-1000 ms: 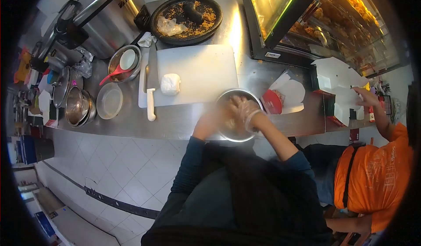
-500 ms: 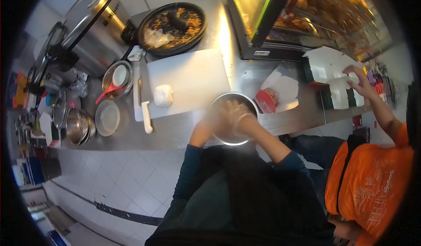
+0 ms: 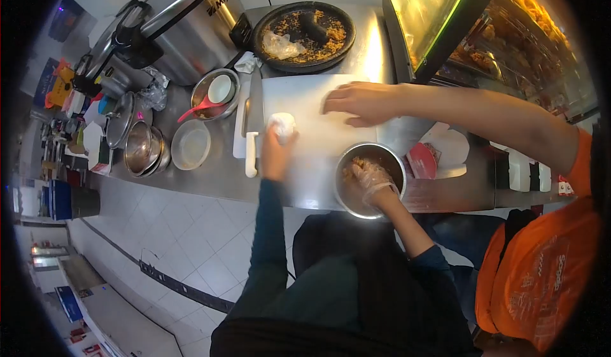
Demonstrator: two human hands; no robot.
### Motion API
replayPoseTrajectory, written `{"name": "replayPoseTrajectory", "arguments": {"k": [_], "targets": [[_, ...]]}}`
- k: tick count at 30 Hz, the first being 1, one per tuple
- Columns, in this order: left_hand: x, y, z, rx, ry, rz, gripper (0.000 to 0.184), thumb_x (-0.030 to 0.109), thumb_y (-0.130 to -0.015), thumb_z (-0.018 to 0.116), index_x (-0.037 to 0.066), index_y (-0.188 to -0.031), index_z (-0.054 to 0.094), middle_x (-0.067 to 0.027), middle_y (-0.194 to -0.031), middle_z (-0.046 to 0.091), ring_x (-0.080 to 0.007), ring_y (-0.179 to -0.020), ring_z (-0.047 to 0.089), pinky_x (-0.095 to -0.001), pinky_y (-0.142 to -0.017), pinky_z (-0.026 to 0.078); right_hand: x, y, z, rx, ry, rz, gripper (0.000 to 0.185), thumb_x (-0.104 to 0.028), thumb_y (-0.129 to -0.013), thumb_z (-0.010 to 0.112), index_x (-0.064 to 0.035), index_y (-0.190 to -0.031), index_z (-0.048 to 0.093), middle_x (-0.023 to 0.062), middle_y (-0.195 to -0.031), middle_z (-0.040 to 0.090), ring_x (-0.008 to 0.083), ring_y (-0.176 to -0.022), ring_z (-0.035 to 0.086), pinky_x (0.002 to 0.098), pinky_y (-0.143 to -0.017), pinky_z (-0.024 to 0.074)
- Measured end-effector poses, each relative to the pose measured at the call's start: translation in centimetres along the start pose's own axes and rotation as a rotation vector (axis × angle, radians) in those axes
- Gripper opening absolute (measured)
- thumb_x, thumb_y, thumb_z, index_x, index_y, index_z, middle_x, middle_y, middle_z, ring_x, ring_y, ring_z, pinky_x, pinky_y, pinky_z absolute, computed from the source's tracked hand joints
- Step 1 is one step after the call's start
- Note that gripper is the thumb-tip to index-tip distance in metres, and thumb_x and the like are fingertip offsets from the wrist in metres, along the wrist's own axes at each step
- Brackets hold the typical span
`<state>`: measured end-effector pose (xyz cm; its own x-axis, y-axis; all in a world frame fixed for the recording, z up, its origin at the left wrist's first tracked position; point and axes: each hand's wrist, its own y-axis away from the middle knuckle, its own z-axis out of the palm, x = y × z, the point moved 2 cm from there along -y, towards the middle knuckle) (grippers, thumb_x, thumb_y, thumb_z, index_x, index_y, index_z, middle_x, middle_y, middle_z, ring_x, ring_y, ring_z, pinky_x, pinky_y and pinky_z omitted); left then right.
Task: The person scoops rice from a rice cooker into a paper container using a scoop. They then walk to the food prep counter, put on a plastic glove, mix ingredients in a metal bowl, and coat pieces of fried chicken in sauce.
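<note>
My left hand (image 3: pixel 277 156), slightly blurred, has its fingers and thumb around a white rounded lump (image 3: pixel 283 122) on the white cutting board (image 3: pixel 312 92). What the lump is made of does not show clearly. In a clear plastic glove, my right hand (image 3: pixel 372 182) reaches into a steel bowl (image 3: pixel 340 194) at the counter's front edge. Its fingers are curled into brownish crumbly food (image 3: pixel 356 167), and the fingertips are partly hidden. A white-handled knife (image 3: pixel 252 150) lies along the board's left side.
A co-worker's arm (image 3: pixel 471 102) stretches over the board from the right. Behind stand a black stone mortar (image 3: pixel 261 42), a large steel cooker (image 3: pixel 191 45) and a glass food cabinet (image 3: pixel 433 19). Left are steel bowls (image 3: pixel 141 150) and a plastic bowl (image 3: pixel 191 145); right, a paper box (image 3: pixel 452 153).
My left hand has left the steel bowl and reached the white lump. My right hand stays in the bowl. The co-worker's arm has swung left over the board, and the view has shifted.
</note>
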<state>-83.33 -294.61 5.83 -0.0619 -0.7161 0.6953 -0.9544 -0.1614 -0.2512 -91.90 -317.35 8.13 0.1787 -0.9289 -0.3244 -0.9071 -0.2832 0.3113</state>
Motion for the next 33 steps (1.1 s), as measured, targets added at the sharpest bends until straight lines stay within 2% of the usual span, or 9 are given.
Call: {"name": "replayPoseTrajectory", "arguments": {"k": [2, 5, 11, 15, 17, 21, 23, 30, 33], "targets": [[-0.6, -2.9, -1.3, -0.035, -0.417, 0.001, 0.070, 0.039, -0.059, 0.066, 0.003, -0.112, 0.039, -0.0177, -0.105, 0.046, -0.0297, -0.096, 0.046, -0.0345, -0.080, 0.038, -0.8, 0.2, -0.5, -0.027, 0.040, 0.009, 0.049, -0.026, -0.069, 0.053, -0.0069, -0.112, 0.040, 0.0204, -0.109, 0.043, 0.0321, -0.102, 0.043, 0.0398, -0.085, 0.0354], [-3.2, -4.2, 1.9, -0.194, -0.225, 0.001, 0.074, 0.033, -0.053, 0.072, 0.002, -0.112, 0.037, -0.0166, -0.098, 0.050, -0.0311, -0.089, 0.049, -0.0345, -0.078, 0.040, -1.4, 0.1, -0.6, -0.030, 0.100, 0.010, 0.047, -0.027, -0.070, 0.052, -0.0075, -0.112, 0.041, 0.0207, -0.111, 0.042, 0.0325, -0.102, 0.043, 0.0399, -0.085, 0.0354], [-5.7, -0.9, 3.2, -0.380, 1.082, -0.361, 0.045, 0.000, -0.070, 0.053, -0.001, -0.111, 0.036, -0.0163, -0.104, 0.050, -0.0215, -0.098, 0.049, -0.0273, -0.079, 0.042, -2.0, 0.8, -1.2, -0.014, 0.160, 0.063, 0.044, -0.031, -0.072, 0.050, -0.0086, -0.110, 0.043, 0.0214, -0.113, 0.040, 0.0335, -0.102, 0.042, 0.0400, -0.085, 0.0354], [-3.7, 2.7, 0.3, -0.081, 1.052, -0.591, 0.035, -0.001, -0.074, 0.037, -0.001, -0.109, 0.038, -0.0134, -0.100, 0.052, -0.0197, -0.091, 0.053, -0.0258, -0.076, 0.044, -1.7, 1.1, 0.2, 0.046, 0.179, 0.037, 0.046, -0.027, -0.072, 0.050, -0.0095, -0.114, 0.041, 0.0210, -0.116, 0.038, 0.0344, -0.104, 0.040, 0.0398, -0.086, 0.0350], [-3.1, 5.0, 1.2, -0.425, 0.732, -0.300, 0.035, 0.002, -0.075, 0.041, 0.000, -0.110, 0.038, -0.0124, -0.100, 0.052, -0.0191, -0.089, 0.053, -0.0260, -0.074, 0.044, -3.0, 2.0, -1.4, 0.068, 0.203, -0.030, 0.045, -0.019, -0.070, 0.049, -0.0082, -0.113, 0.042, 0.0229, -0.113, 0.041, 0.0361, -0.100, 0.044, 0.0399, -0.084, 0.0366], [7.8, 8.0, -0.8, -0.977, 0.709, -0.396, 0.055, 0.014, -0.073, 0.056, 0.002, -0.119, 0.029, -0.0112, -0.104, 0.048, -0.0173, -0.087, 0.051, -0.0269, -0.073, 0.044, -2.2, 1.8, -1.3, 0.004, 0.192, -0.041, 0.051, -0.027, -0.072, 0.050, -0.0111, -0.118, 0.038, 0.0184, -0.123, 0.033, 0.0348, -0.109, 0.037, 0.0393, -0.089, 0.0327], [5.6, 10.6, 3.8, -0.685, 0.558, 0.158, 0.067, 0.013, -0.069, 0.061, 0.003, -0.123, 0.022, -0.0127, -0.112, 0.039, -0.0219, -0.101, 0.043, -0.0309, -0.084, 0.038, -2.9, 1.9, -2.1, -0.022, 0.259, -0.009, 0.050, -0.024, -0.072, 0.052, -0.0106, -0.118, 0.038, 0.0140, -0.124, 0.033, 0.0328, -0.111, 0.035, 0.0401, -0.090, 0.0318], [8.1, 9.2, 2.9, -0.914, 0.560, -0.240, 0.054, 0.005, -0.071, 0.054, 0.002, -0.118, 0.027, -0.0120, -0.108, 0.042, -0.0192, -0.101, 0.042, -0.0285, -0.081, 0.039, 3.7, -2.5, -1.6, -0.499, 0.282, 0.032, 0.048, -0.025, -0.069, 0.052, -0.0126, -0.114, 0.039, 0.0157, -0.114, 0.043, 0.0275, -0.097, 0.048, 0.0345, -0.082, 0.0389], [10.7, 8.3, 1.3, -0.947, 0.596, -0.309, 0.048, 0.005, -0.072, 0.052, 0.001, -0.115, 0.030, -0.0109, -0.104, 0.044, -0.0171, -0.097, 0.044, -0.0272, -0.079, 0.040, 3.8, -1.0, -2.0, -0.178, 0.194, -0.100, 0.043, -0.020, -0.070, 0.050, -0.0120, -0.112, 0.042, 0.0157, -0.109, 0.046, 0.0272, -0.093, 0.050, 0.0335, -0.078, 0.0419]]}}
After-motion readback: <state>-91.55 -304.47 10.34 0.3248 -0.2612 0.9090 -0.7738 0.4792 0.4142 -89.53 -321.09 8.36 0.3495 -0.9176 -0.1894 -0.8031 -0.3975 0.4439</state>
